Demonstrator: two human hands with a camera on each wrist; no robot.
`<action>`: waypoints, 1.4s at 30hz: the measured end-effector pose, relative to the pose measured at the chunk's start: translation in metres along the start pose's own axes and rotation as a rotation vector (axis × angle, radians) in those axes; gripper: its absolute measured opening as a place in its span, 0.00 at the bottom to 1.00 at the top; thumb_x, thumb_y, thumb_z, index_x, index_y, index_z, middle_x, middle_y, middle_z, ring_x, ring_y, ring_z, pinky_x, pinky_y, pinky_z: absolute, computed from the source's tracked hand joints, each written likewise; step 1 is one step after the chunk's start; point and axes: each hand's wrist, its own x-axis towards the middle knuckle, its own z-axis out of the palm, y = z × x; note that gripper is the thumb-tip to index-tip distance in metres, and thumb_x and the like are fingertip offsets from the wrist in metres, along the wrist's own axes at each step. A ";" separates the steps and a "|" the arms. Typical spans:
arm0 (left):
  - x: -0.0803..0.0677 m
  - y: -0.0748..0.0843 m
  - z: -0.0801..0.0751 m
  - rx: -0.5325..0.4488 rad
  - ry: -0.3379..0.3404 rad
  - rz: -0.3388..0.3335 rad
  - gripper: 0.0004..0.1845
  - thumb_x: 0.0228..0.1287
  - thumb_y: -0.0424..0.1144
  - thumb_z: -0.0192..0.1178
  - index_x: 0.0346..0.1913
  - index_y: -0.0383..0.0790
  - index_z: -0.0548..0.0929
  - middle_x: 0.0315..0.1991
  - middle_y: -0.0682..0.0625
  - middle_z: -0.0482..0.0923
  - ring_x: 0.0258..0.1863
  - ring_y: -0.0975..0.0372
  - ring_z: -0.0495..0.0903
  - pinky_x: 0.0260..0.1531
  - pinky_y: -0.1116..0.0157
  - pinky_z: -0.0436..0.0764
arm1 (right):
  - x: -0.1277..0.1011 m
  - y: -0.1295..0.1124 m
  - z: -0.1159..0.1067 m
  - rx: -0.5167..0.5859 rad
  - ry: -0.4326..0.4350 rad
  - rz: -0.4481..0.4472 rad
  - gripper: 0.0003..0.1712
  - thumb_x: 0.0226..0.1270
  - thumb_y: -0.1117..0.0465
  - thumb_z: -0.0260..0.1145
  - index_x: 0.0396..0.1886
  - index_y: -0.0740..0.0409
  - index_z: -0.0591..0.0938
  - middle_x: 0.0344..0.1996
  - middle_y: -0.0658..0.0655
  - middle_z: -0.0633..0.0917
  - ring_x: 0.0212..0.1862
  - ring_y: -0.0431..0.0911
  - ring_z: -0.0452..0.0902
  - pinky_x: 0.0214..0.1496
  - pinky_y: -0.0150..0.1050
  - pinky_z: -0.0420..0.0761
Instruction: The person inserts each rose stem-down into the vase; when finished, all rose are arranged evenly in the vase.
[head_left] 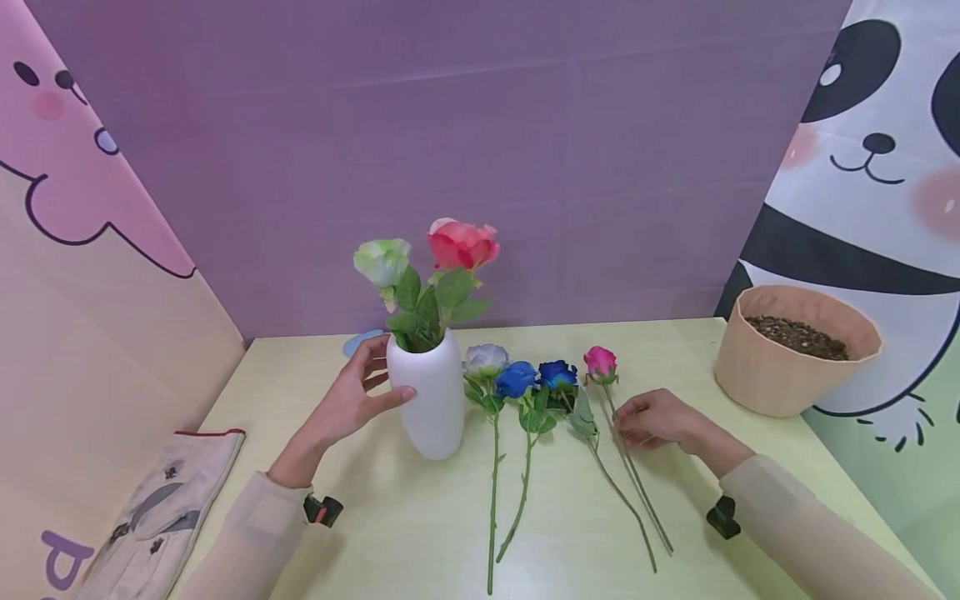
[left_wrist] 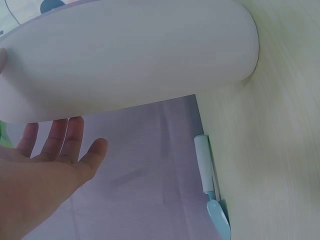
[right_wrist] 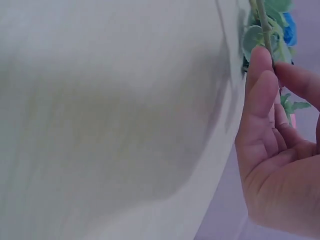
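A white vase stands on the pale green table and holds a green-white rose and a red rose. My left hand cups the vase's left side, thumb against it and fingers fairly straight; up close the vase fills the left wrist view above my left hand. Right of the vase lie a pale grey rose, a blue rose, a dark blue rose and a pink rose. My right hand pinches the pink rose's stem between thumb and fingers.
A tan pot of soil sits at the back right. A pair of work gloves lies at the table's left edge. A small blue and white tool lies behind the vase by the purple wall. Printed panels close in both sides.
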 end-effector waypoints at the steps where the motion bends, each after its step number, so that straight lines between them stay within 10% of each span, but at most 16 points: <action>1: 0.000 0.000 0.000 0.001 0.000 0.000 0.45 0.59 0.46 0.72 0.74 0.52 0.57 0.68 0.47 0.67 0.71 0.47 0.67 0.72 0.43 0.66 | 0.000 0.000 -0.001 0.002 -0.003 -0.009 0.17 0.70 0.59 0.64 0.51 0.67 0.81 0.34 0.54 0.87 0.35 0.43 0.85 0.38 0.41 0.86; 11: 0.000 0.001 0.000 0.020 0.004 0.001 0.45 0.59 0.47 0.72 0.74 0.51 0.58 0.68 0.46 0.67 0.71 0.47 0.67 0.72 0.43 0.66 | -0.004 -0.013 -0.011 0.059 0.010 -0.078 0.19 0.76 0.60 0.58 0.56 0.72 0.77 0.46 0.64 0.86 0.41 0.45 0.87 0.44 0.42 0.88; 42: -0.002 0.002 0.000 0.019 -0.004 0.016 0.44 0.60 0.46 0.71 0.75 0.51 0.57 0.68 0.46 0.67 0.71 0.46 0.67 0.72 0.41 0.65 | -0.023 -0.081 0.003 0.422 0.195 -0.288 0.18 0.76 0.55 0.61 0.55 0.62 0.75 0.37 0.42 0.86 0.41 0.37 0.87 0.45 0.33 0.87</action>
